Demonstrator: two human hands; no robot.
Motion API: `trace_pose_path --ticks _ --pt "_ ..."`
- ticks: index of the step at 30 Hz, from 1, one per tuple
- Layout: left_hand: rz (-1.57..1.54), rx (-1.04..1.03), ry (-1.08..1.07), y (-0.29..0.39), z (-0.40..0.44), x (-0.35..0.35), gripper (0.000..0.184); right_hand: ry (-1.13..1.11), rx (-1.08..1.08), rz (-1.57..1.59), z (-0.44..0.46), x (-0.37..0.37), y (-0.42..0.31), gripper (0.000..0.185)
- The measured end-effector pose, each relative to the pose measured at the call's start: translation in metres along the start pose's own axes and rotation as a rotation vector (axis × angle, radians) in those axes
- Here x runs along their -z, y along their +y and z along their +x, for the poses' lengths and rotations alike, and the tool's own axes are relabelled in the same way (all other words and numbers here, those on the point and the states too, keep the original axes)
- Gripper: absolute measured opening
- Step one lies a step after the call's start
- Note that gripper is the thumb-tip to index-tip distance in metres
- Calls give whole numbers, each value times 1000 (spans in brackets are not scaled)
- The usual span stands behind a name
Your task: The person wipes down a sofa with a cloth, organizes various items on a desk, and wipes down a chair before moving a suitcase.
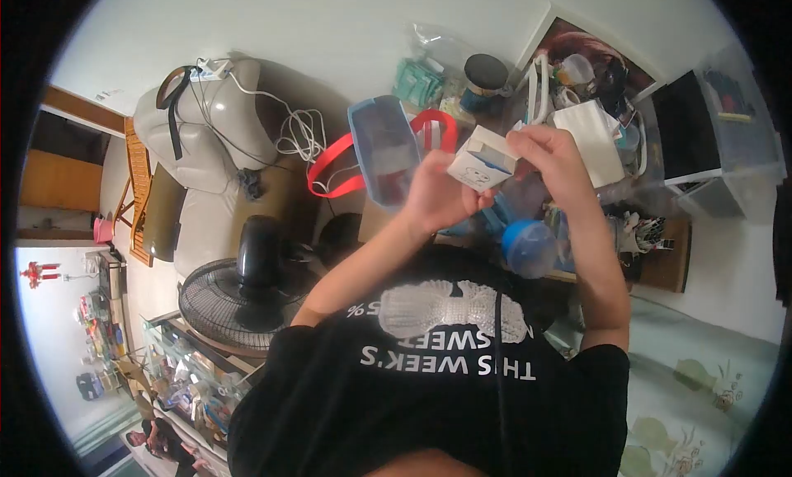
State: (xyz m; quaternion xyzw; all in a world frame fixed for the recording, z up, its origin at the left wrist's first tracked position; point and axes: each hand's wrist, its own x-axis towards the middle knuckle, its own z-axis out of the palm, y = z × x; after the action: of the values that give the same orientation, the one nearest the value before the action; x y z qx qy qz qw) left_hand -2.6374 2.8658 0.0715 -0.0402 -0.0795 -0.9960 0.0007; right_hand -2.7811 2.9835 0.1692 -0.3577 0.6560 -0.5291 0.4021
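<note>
My left hand [431,192] is closed around a small white cardboard box [477,173] with a line drawing printed on its side. The box is tilted, with its top open and its inside partly visible. At the box's upper right edge, the fingers of my right hand [546,154] are pinched together on the cardboard. Just beyond my left hand stands a clear bluish plastic bin [384,147], with a red strap [332,165] beside it. Under my right forearm is a round blue-lidded clear container [528,248].
A black fan [235,300] stands to the left, near my left elbow. Behind it is a beige leather chair [198,139] with white cables [301,135]. At the back right are a dark-lidded jar [485,77], a white pouch [587,139] and a framed picture [582,44].
</note>
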Motion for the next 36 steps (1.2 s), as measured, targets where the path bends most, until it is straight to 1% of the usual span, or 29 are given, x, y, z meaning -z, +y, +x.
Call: trace_pose_path --ticks 1,3,6,10,12,13,15,16,18,19,21,22,24,25,26,27,28,29,30,31,32,33,34,35,36 --pt "1 -3 -4 0 0 1 53 -2 3 -4 -4 -4 -2 21" --pt "0 12 6 0 0 4 52 78 171 -114 -11 -12 -7 20" --pt "-60 15 37 -2 0 5 51 103 233 -127 -12 -12 4 17" --pt "-68 26 46 -4 -1 5 50 153 237 -105 -12 -16 11 18" --pt "-70 47 5 -5 -1 8 47 223 307 -255 -16 -21 15 19" --pt "-72 46 3 -5 -2 9 47 223 306 -258 -17 -23 17 19" --pt "-86 1 130 -7 -5 -2 46 216 594 -372 -18 -26 22 24" --pt "-91 -7 134 -9 -6 2 46 206 591 -371 -20 -25 24 24" --pt "-130 11 78 -8 -15 12 45 192 642 -535 -18 -27 30 28" --pt "-128 -20 95 -6 -22 14 45 162 649 -516 -16 -28 35 28" --pt "-103 41 142 -8 -32 11 46 84 432 -219 -14 -29 42 27" --pt "-106 33 152 -6 -36 8 46 75 427 -212 -13 -30 45 27" --pt "268 -60 254 2 -51 -7 47 127 327 -181 -13 -33 39 31" --pt "491 -198 457 6 -64 -2 46 175 345 -42 -8 -40 33 30" --pt "677 -391 524 16 -72 10 41 182 334 -37 0 -47 28 30" --pt "1235 -714 818 36 -82 -7 34 229 378 -51 9 -52 25 28" --pt "1368 -887 840 46 -86 6 27 270 434 -70 18 -59 22 26" --pt "1466 -899 907 53 -91 8 27 269 451 -154 25 -67 22 25" --pt "1471 -897 896 57 -95 6 27 272 467 -241 30 -77 25 24" --pt "1676 -804 1013 58 -95 3 28 253 418 -383 37 -86 28 26" --pt "1876 -697 1116 58 -94 2 30 236 531 -494 43 -95 31 24" --pt "2094 -740 1096 59 -91 6 33 224 591 -594 51 -102 42 24" --pt "2189 -814 1010 61 -93 21 34 216 592 -643 57 -110 53 29" --pt "2195 -758 1034 58 -93 21 34 177 525 -818 61 -116 55 30" --pt "2205 -698 1059 55 -92 20 34 118 494 -809 61 -119 56 26"
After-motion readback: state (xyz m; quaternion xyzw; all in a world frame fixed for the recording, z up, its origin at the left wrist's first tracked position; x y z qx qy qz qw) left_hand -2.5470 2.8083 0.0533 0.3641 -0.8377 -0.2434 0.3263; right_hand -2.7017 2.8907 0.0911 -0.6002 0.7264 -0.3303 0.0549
